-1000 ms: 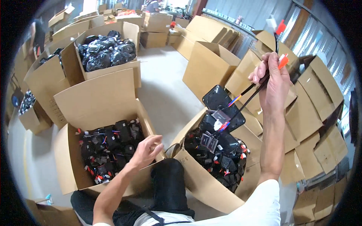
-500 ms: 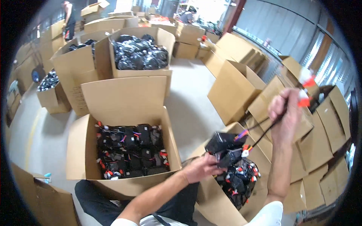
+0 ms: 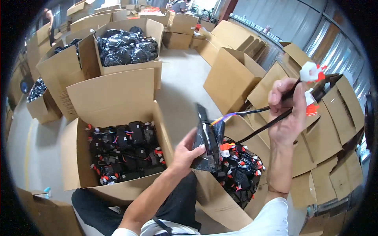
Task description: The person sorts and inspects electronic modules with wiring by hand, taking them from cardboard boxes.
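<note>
My left hand [image 3: 185, 155] grips a flat black block in shiny wrapping [image 3: 205, 151], tilted on edge above the right-hand box. From the block two dark cables [image 3: 262, 128] run up to my right hand [image 3: 289, 112], one showing purple and yellow wires. The fingers of that raised hand close round the cables near their ends. White connectors [image 3: 310, 71] with red parts stick out past it. Below, the open box [image 3: 220, 196] holds several similar black blocks [image 3: 240, 173] with red and white plugs. Left of it, another box [image 3: 112, 192] contains black blocks in rows [image 3: 130, 151].
Large cartons with black bundles [image 3: 128, 47] stand ahead. An open carton [image 3: 232, 80] and a leaning stack of flattened cardboard [image 3: 334, 145] are on the right. Two people [image 3: 179, 6] are in the background. My legs [image 3: 94, 212] are beneath the boxes.
The block has turned more upright in my left hand, which moved left and up. My right hand still holds the cables, now turned with its fingers more in view. The whole view shifted slightly.
</note>
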`<move>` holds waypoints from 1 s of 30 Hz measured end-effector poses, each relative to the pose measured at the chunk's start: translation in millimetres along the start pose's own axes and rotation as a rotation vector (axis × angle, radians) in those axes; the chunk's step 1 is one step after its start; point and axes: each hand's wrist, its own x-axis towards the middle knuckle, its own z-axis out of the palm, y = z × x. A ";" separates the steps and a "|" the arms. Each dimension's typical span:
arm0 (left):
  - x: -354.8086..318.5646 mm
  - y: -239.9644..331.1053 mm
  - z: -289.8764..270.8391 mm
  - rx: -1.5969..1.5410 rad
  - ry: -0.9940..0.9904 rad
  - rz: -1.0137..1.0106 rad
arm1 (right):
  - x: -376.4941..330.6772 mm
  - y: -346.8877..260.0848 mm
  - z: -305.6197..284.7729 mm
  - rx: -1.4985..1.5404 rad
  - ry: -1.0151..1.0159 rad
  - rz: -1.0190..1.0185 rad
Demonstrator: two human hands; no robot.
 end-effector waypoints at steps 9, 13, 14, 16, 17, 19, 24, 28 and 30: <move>-16.2 5.2 2.8 0.114 0.019 -0.068 | 0.7 6.2 26.1 -0.062 -0.086 0.060; -16.6 -12.3 -17.4 -0.030 0.079 -0.161 | -7.0 19.8 13.2 0.467 -0.513 0.343; -14.5 -9.5 -18.7 -0.035 0.090 -0.155 | -19.5 26.5 10.3 0.482 -0.483 0.391; -4.1 -2.5 -15.5 -0.214 0.012 -0.167 | -25.8 37.7 -1.3 0.704 -0.738 0.462; -1.2 -6.3 -14.8 -0.145 0.096 -0.162 | -34.4 42.4 -8.4 0.779 -0.711 0.591; -2.5 -6.3 -17.3 -0.137 0.155 -0.173 | -46.0 49.6 -21.5 0.767 -0.694 0.651; 3.9 -13.7 -31.3 0.059 0.127 0.177 | -68.0 46.4 -5.2 -0.404 -0.675 0.640; 4.5 -22.1 -13.8 -0.243 0.018 0.316 | -134.0 97.8 -0.9 -0.447 -0.486 0.855; 1.3 -11.9 -10.7 0.511 0.065 0.572 | -155.7 112.1 -3.9 -0.006 -0.281 1.052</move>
